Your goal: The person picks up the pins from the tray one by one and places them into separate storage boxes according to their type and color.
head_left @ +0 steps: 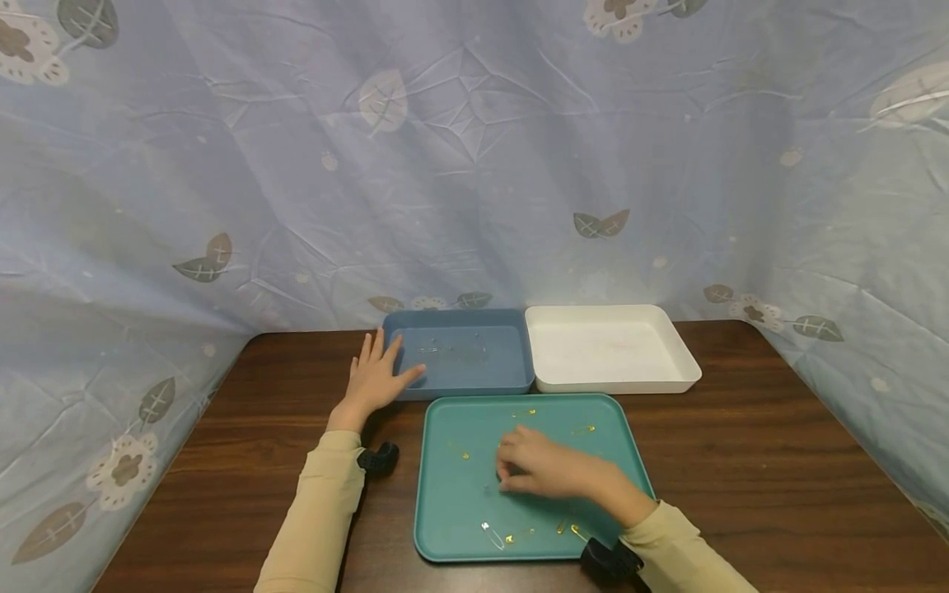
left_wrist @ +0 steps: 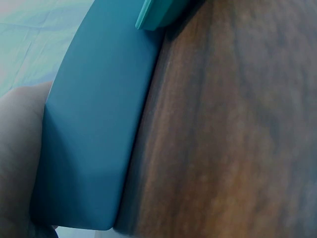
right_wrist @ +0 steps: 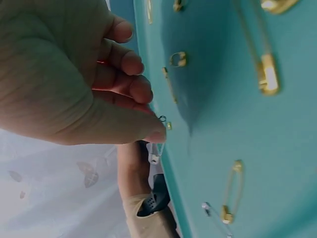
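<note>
Right-hand grip (head_left: 544, 465) pinches a silver safety pin (right_wrist: 154, 157) between thumb and forefinger, above the middle of a shallow teal tray (head_left: 460, 511) with rounded corners and a smooth floor. Left-hand grip (head_left: 373, 379) is released, its fingers spread over the left end of a blue tray (head_left: 497, 375) at the far side. Slim gold safety pins (head_left: 510, 539) lie scattered across the teal tray, with a second silver pin (head_left: 493, 537) near its front edge; small silver pins (head_left: 432, 350) rest in the blue tray. A smooth white tray (head_left: 608, 350) stands just right of the blue one on the dark, wood-grained tabletop (head_left: 237, 461). Creased pale-blue cloth (head_left: 474, 206) printed with leaves hangs behind. The right-wrist view shows the pinched pin's wire coil and clasp, barely a glint from the head. The left-wrist view shows the blue tray's plain outer wall; only the head view shows the pins inside.
</note>
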`<state>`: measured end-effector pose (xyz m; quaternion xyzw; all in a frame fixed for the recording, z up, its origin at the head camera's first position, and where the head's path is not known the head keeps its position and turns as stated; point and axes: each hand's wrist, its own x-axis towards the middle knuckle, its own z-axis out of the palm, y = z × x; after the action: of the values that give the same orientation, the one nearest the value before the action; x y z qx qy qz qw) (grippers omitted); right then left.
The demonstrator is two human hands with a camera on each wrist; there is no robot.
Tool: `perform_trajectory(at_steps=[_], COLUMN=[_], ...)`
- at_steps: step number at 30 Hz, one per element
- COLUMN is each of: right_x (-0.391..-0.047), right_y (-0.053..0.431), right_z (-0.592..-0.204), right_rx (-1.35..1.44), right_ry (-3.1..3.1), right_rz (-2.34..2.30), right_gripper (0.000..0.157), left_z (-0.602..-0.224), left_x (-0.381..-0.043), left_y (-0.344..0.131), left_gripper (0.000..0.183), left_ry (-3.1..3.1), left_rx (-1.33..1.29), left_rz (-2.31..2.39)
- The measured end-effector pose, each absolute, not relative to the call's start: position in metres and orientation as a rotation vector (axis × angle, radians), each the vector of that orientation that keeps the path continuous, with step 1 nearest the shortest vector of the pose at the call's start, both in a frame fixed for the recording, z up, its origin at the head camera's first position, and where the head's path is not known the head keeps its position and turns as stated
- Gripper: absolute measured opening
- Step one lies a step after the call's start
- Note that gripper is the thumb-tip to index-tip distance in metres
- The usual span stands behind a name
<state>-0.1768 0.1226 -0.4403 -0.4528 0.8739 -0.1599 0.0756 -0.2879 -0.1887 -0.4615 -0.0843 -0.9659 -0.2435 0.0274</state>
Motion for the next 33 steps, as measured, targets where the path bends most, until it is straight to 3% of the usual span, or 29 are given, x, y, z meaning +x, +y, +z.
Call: perform_trajectory(at_steps=[16, 33], right_x=[-0.195, -0.238], right_y=[0.104, 0.088], right_z=[-0.418, -0.398], right_rx=[-1.408, -1.237], right_ry=[2.696, 2.858], right_rz=[-0.733, -0.875], right_gripper=[0.014, 0.012], left_z=[-0.462, -0.462], left_x=[-0.287, -0.287], left_y=[-0.189, -0.189], left_gripper=[0.087, 0.087], left_ry=[-2.986, -2.972], left_rx=[-0.261, -0.264], left_rz=[-0.758, -0.753])
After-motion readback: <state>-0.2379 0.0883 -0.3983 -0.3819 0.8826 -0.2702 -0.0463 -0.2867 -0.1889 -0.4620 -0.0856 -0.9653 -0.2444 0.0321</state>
